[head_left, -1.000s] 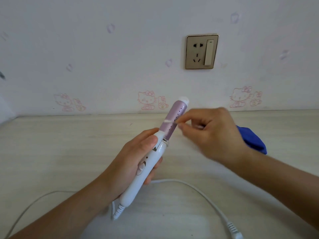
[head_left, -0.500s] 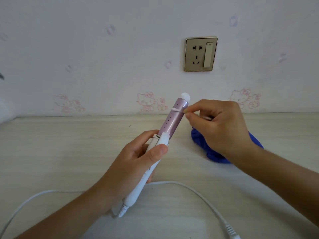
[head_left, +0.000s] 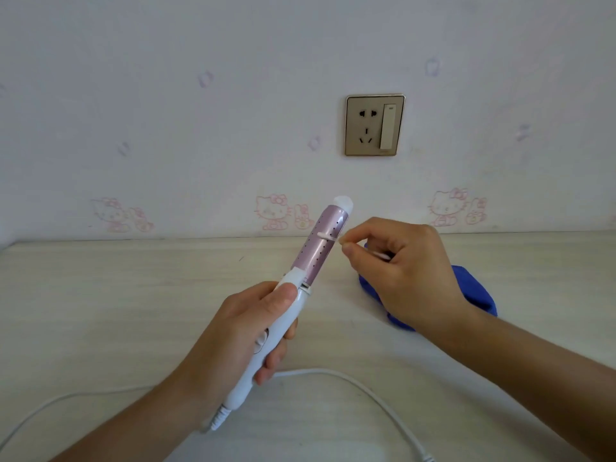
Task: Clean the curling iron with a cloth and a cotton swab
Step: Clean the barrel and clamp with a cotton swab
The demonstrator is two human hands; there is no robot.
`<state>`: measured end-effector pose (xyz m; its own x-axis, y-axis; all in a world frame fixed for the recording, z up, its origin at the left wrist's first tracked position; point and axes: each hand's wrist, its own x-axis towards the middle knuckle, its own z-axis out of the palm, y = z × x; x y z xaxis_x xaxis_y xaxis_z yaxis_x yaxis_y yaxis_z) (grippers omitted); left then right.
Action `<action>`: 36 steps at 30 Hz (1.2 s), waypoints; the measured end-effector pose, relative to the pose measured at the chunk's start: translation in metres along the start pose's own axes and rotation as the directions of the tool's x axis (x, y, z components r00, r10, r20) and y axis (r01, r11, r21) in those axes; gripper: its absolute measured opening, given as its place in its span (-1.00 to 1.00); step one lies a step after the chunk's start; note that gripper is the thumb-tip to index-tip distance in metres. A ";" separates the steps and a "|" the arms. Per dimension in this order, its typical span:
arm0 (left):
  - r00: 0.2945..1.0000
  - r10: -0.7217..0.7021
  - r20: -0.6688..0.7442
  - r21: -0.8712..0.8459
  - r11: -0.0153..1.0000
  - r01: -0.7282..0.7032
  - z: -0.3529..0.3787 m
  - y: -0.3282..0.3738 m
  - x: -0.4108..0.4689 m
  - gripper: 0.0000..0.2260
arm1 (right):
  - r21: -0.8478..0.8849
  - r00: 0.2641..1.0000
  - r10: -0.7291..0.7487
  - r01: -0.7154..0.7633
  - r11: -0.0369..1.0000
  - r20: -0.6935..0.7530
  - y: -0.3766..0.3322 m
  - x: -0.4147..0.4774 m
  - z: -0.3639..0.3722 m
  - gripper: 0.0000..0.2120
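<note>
At frame centre, the left hand (head_left: 230,335) is gripping the curling iron (head_left: 293,295); the right hand (head_left: 405,271) is pinching a cotton swab (head_left: 328,237) against its barrel.

Looks like a home, most likely a bedroom or dressing corner. Pale wallpaper (head_left: 166,95) printed with pink cartoon cats (head_left: 271,211) along the far wall. Gold-framed wall socket with a switch (head_left: 374,125) set above a light wood-grain desktop (head_left: 116,311). White power cord (head_left: 350,378) trailing across the near side, blue cloth (head_left: 476,291) lying to the right, curling iron (head_left: 300,295) in hand.
</note>
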<state>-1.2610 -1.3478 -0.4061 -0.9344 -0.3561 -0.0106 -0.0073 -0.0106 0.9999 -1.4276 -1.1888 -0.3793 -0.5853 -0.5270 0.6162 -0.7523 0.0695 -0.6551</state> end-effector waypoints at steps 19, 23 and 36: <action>0.993 0.096 0.066 -0.045 0.995 -0.093 0.001 0.003 0.001 -0.56 | 0.014 0.999 -0.011 0.011 1.000 0.044 -0.004 -0.001 0.000 -0.86; 0.996 0.077 0.053 -0.028 0.997 -0.076 0.001 0.001 0.001 -0.54 | -0.012 0.994 -0.022 0.023 1.000 0.108 -0.003 -0.009 0.007 -0.88; 0.990 0.132 0.046 0.055 0.989 -0.134 0.008 0.003 -0.004 -0.59 | 0.010 0.998 0.056 -0.056 0.998 -0.023 0.003 0.004 -0.002 -0.84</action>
<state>-1.2601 -1.3388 -0.4033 -0.9425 -0.3114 0.1214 0.0983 0.0890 0.9912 -1.4330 -1.1887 -0.3781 -0.6336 -0.5023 0.5885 -0.7153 0.0904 -0.6929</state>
